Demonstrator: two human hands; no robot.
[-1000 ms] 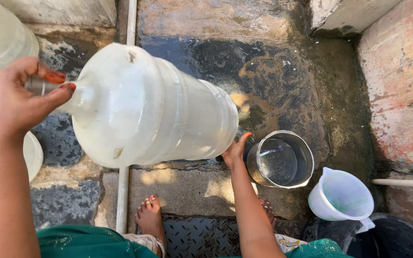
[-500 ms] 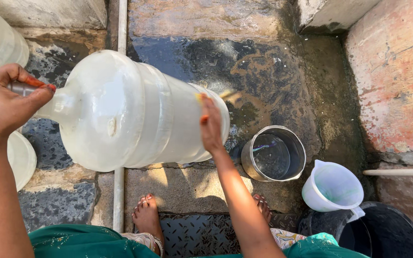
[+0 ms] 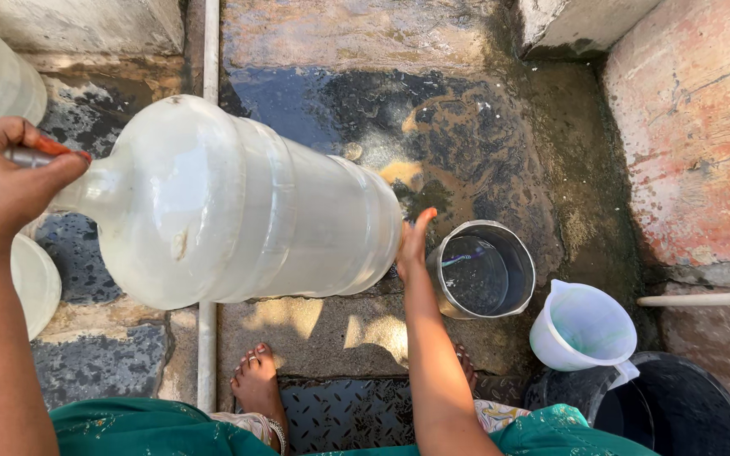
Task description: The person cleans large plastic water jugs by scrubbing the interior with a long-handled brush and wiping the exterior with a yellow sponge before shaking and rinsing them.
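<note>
My left hand (image 3: 6,181) is clenched around the neck of a large translucent water jug (image 3: 238,207), which I hold on its side above the wet stone floor (image 3: 433,127). My right arm reaches forward; the right hand (image 3: 413,245), fingers extended, presses flat against the jug's base. Just right of that hand stands a steel pot (image 3: 483,270) holding water, with a white plastic jug (image 3: 585,329) nearby.

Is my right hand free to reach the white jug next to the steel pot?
Probably not yet: the right hand is propping the big bottle. The white jug itself sits unobstructed beside the steel pot.
</note>
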